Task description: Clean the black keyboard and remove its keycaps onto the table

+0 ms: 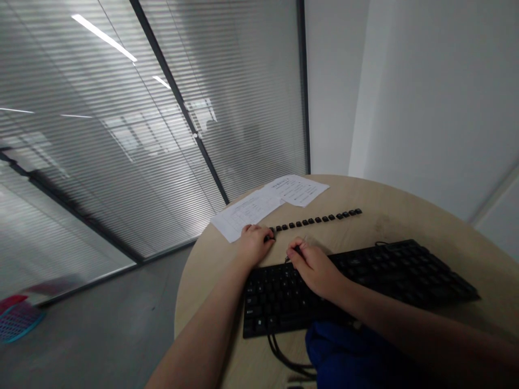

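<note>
A black keyboard (pixel 275 294) lies at a slant on the round table, its cable leading off toward the near side. Beyond it, a row of loose black keycaps (pixel 311 220) runs from left to right. My left hand (pixel 255 246) rests at the row's left end, fingers closed on a black keycap (pixel 271 234). Over the keyboard's upper left edge, my right hand (pixel 314 267) is closed in a pinch. Between its fingertips is a small dark object (pixel 298 249) with what looks like thin wire; its exact kind is unclear.
Two printed paper sheets (pixel 253 208) lie at the table's far left edge. Blue cloth (pixel 344 354) is at the near edge, beside the keyboard cable (pixel 278 350). Glass panels with blinds (pixel 243 108) stand behind, and a plastic basket (pixel 20 321) is on the floor at left.
</note>
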`<state>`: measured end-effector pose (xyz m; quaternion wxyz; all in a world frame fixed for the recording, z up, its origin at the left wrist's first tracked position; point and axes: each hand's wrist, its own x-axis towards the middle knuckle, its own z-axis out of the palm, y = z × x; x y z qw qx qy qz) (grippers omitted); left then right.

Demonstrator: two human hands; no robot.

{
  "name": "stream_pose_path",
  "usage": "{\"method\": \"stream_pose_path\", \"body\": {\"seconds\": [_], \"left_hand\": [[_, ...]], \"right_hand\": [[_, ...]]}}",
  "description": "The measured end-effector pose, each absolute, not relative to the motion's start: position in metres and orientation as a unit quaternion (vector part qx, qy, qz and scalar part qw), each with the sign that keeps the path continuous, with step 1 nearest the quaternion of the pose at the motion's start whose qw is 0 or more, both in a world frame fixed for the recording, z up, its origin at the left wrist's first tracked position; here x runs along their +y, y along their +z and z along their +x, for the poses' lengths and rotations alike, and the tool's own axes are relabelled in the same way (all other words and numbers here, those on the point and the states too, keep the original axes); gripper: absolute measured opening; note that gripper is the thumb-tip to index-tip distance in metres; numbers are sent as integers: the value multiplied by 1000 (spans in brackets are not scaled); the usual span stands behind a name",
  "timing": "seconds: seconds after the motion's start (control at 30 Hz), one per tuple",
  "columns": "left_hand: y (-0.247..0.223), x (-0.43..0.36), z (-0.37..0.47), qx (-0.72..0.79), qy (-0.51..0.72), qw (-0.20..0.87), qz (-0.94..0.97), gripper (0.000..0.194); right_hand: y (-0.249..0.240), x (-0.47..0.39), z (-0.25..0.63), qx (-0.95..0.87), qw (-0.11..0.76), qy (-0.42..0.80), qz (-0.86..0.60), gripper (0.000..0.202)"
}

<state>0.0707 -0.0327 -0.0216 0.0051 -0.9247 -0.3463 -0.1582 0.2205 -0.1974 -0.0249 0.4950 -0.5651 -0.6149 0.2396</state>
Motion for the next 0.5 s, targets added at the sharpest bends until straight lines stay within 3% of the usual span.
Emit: {"method": "stream_pose_path", "body": {"seconds": [0.5], "left_hand": [[-26, -33, 69, -343, -181, 24, -921, 7]], "right_hand": [[-25, -199, 221, -621, 490, 226, -569, 20]]}}
